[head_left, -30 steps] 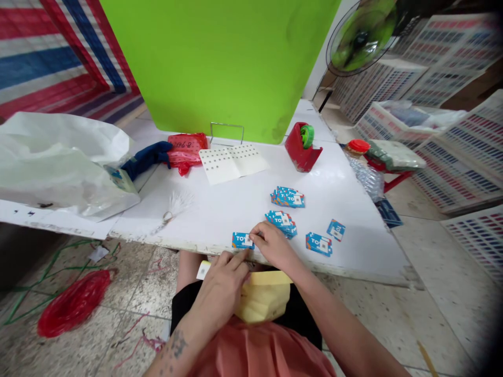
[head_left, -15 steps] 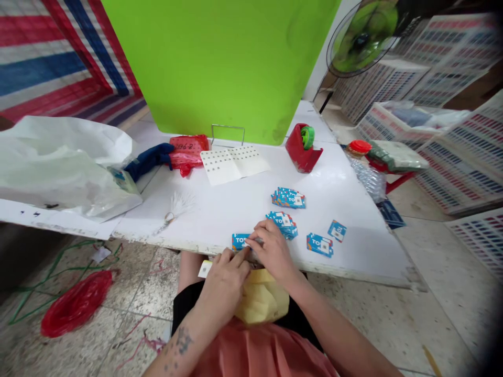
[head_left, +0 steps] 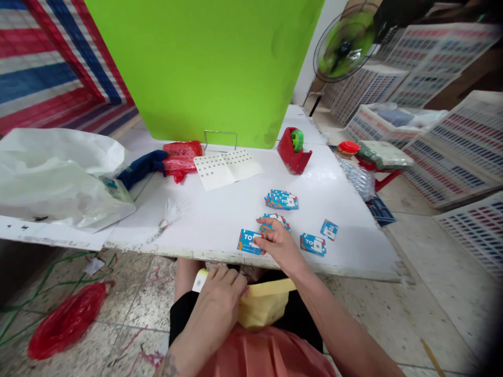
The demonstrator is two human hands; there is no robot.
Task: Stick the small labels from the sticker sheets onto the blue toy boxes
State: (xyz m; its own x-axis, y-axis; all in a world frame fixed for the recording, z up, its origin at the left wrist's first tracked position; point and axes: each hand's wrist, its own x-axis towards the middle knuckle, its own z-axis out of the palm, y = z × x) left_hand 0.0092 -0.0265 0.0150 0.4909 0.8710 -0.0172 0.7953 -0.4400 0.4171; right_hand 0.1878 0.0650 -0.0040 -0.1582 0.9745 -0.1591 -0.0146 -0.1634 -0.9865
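My right hand [head_left: 279, 243] is at the table's front edge, its thumb on a blue printed card [head_left: 247, 240] that bears a small white sticker. The other fingers curl behind that card. Just beyond them a fanned pile of blue cards [head_left: 275, 219] is partly covered by this hand. Over my lap, my left hand [head_left: 222, 293] is closed, with a white label [head_left: 199, 281] sticking out at its left side. Yellow paper [head_left: 263, 306] spreads from its right side across my lap. What its fingertips grip is hidden.
More blue cards [head_left: 281, 199] lie behind, and others [head_left: 313, 244] to the right. A sticker sheet [head_left: 226, 167], red tape dispenser [head_left: 293, 152], red packet [head_left: 183, 157], blue glove [head_left: 141, 168] and white bag [head_left: 58, 178] rest on the table [head_left: 220, 209]. A green board [head_left: 212, 68] stands behind.
My hands have come apart. The left has drawn back toward my lap; the right stays over the table edge, with the card now more exposed. The view has shifted slightly.
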